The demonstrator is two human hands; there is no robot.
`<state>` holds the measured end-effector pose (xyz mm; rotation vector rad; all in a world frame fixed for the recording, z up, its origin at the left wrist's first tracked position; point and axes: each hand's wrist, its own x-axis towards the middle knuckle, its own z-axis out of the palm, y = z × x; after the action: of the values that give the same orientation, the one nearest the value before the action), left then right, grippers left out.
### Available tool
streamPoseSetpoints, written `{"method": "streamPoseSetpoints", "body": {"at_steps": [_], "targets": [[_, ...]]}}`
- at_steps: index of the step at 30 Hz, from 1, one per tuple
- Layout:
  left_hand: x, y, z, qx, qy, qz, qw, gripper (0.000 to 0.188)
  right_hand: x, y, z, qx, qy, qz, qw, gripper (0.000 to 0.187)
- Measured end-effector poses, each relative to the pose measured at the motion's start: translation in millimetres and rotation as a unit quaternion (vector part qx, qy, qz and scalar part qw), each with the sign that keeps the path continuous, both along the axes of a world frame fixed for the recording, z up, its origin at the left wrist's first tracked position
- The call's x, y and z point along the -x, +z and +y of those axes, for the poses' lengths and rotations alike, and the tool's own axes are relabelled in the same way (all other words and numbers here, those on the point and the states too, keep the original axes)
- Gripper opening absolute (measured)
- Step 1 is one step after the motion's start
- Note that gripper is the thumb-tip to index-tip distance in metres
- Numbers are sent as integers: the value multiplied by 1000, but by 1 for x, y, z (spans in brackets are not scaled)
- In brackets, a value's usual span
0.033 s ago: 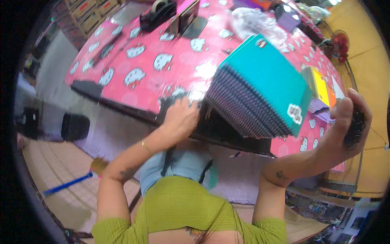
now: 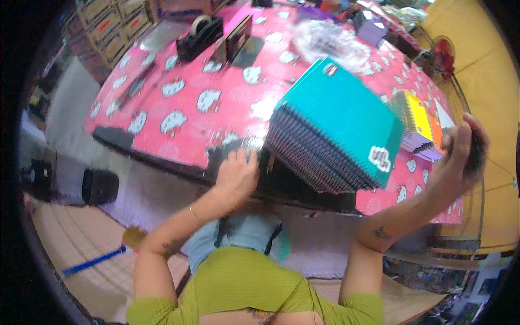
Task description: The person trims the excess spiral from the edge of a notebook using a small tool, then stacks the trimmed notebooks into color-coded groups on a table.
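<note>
A tall stack of teal spiral notebooks [image 2: 341, 108] stands at the near edge of the table, the dark coils facing me. My left hand [image 2: 238, 176] rests at the table's edge just left of the stack, palm down, its fingertips on a torn dark patch of the cover. I see nothing held in it, though its underside is hidden. Off to the right of the stack, my right hand [image 2: 460, 146] is raised, thumb and fingers curled around a black object [image 2: 474, 154]. Blur and the fingers hide what kind it is.
Yellow and orange spiral notebooks [image 2: 420, 122] stand behind the stack on the right. Farther back are crumpled clear plastic [image 2: 327, 43], a black tape dispenser [image 2: 200, 40] and an upright card holder [image 2: 238, 40]. A pink patterned cover [image 2: 208, 100] lies on the table. Boxes [image 2: 111, 27] are piled far left.
The view has shifted a little, so the table and the stack sit slightly lower and farther left. Both hands keep nearly the same places by the stack.
</note>
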<state>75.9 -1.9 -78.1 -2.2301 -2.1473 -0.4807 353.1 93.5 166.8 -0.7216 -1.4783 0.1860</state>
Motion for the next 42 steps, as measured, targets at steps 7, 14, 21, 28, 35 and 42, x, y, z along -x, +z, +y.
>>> {"method": "streamPoseSetpoints", "body": {"at_steps": [7,14,21,28,35,42], "targets": [[9,30,11,84,-18,-117,989,39,-100,-104,211,325,258,280,866,14],[43,3,12,-86,73,-44,993,43,-66,-197,339,566,332,371,657,30],[41,-3,1,-104,105,-70,987,46,16,-144,372,530,250,359,727,83],[9,16,-5,-36,219,-662,716,34,-67,-248,294,604,345,-24,718,48],[-88,-10,18,2,133,-886,445,38,-106,-287,174,635,290,8,716,46],[-96,3,52,-34,139,-707,693,54,-134,-261,78,607,233,77,756,43]]}}
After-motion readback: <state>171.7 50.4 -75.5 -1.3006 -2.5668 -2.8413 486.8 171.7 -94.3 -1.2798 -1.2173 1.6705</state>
